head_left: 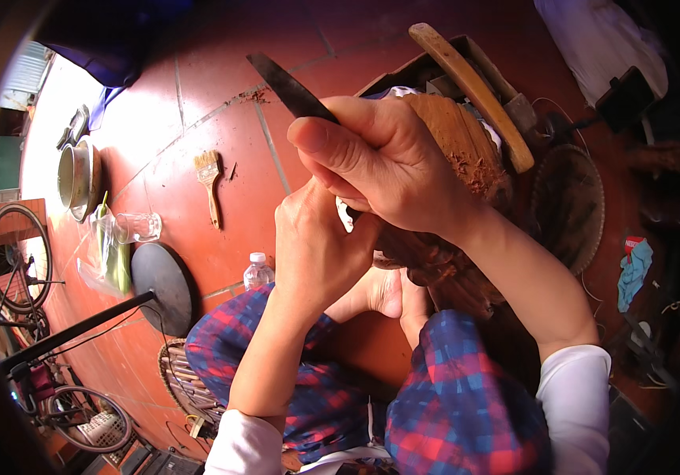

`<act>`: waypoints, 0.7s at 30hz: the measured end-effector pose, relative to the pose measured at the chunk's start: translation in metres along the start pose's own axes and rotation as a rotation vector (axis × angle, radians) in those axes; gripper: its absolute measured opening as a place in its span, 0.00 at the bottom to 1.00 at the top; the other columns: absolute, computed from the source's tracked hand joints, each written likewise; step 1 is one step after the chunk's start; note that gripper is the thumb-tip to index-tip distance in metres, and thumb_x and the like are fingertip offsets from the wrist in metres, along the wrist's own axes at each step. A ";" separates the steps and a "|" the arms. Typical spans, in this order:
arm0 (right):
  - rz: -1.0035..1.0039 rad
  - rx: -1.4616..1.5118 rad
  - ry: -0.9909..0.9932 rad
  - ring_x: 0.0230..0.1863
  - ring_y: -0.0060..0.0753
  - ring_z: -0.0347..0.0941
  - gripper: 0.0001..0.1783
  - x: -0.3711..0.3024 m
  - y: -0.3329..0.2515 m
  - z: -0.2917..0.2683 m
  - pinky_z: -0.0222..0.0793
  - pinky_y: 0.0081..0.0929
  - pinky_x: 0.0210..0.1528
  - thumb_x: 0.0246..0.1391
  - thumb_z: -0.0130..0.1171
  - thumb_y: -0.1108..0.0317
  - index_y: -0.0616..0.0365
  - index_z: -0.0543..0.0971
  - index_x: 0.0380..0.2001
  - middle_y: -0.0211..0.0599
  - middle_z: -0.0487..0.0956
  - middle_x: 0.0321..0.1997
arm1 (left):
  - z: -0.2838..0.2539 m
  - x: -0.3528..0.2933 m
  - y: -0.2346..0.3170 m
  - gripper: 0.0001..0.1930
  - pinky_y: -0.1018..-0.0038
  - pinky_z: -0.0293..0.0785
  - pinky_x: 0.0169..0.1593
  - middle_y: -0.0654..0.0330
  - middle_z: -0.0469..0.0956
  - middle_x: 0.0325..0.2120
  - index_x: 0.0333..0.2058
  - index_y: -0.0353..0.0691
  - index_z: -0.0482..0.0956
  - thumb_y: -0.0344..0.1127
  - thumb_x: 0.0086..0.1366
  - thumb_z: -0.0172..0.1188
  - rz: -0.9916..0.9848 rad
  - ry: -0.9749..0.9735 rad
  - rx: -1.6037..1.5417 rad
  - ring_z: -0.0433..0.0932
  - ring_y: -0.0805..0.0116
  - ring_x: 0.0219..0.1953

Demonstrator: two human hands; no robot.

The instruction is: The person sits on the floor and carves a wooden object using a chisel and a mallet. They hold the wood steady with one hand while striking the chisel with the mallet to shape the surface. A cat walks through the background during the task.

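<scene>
My right hand (387, 158) is closed round a dark, flat metal blade (288, 89), its thumb lying along the top. The blade's angled end points up and to the left; its exact kind does not show. Just below, my left hand (320, 241) is closed, touching the underside of the right. What its curled fingers hold is mostly hidden; a small dark and white bit shows between the hands. Behind the right wrist is a carved wooden piece (454, 131), orange-brown, with shavings on it. Darker carved wood (450, 269) lies beneath the right forearm.
A wooden-handled tool (474, 95) leans across a box at the upper right. On the red tiles are a paintbrush (208, 186), a plastic bottle (258, 271), a glass (140, 227), metal bowls (79, 178) and a black round stand base (163, 289). A basket of tools (189, 380) stands at lower left.
</scene>
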State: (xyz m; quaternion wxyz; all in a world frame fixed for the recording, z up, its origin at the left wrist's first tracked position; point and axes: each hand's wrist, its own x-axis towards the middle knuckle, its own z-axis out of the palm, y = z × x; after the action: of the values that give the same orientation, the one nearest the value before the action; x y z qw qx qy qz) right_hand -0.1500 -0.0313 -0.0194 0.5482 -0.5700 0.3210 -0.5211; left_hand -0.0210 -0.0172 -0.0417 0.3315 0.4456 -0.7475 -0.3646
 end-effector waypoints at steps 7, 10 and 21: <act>0.123 0.025 0.003 0.16 0.10 0.55 0.17 -0.012 0.010 0.002 0.51 0.19 0.17 0.62 0.52 0.59 0.60 0.73 0.24 0.21 0.61 0.12 | 0.007 -0.017 -0.005 0.17 0.63 0.74 0.39 0.47 0.76 0.32 0.36 0.33 0.74 0.26 0.44 0.63 0.018 -0.064 0.088 0.77 0.47 0.37; -0.003 -0.052 0.001 0.15 0.16 0.57 0.17 -0.001 0.002 0.000 0.56 0.25 0.17 0.61 0.54 0.59 0.61 0.76 0.25 0.28 0.63 0.09 | -0.003 -0.010 -0.001 0.14 0.62 0.74 0.39 0.48 0.77 0.28 0.33 0.33 0.75 0.27 0.45 0.62 -0.044 -0.096 0.020 0.78 0.47 0.35; 0.049 0.033 -0.008 0.17 0.13 0.57 0.17 -0.010 -0.001 0.004 0.54 0.21 0.18 0.62 0.52 0.58 0.60 0.75 0.24 0.25 0.62 0.12 | -0.002 -0.014 -0.009 0.14 0.61 0.73 0.39 0.47 0.76 0.32 0.34 0.34 0.75 0.27 0.45 0.61 0.050 -0.095 -0.048 0.77 0.47 0.37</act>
State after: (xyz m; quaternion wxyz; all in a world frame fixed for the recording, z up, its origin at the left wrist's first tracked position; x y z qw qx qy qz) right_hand -0.1488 -0.0202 -0.0200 0.5715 -0.5548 0.3241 -0.5104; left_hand -0.0104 -0.0082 -0.0506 0.3153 0.4010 -0.7642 -0.3947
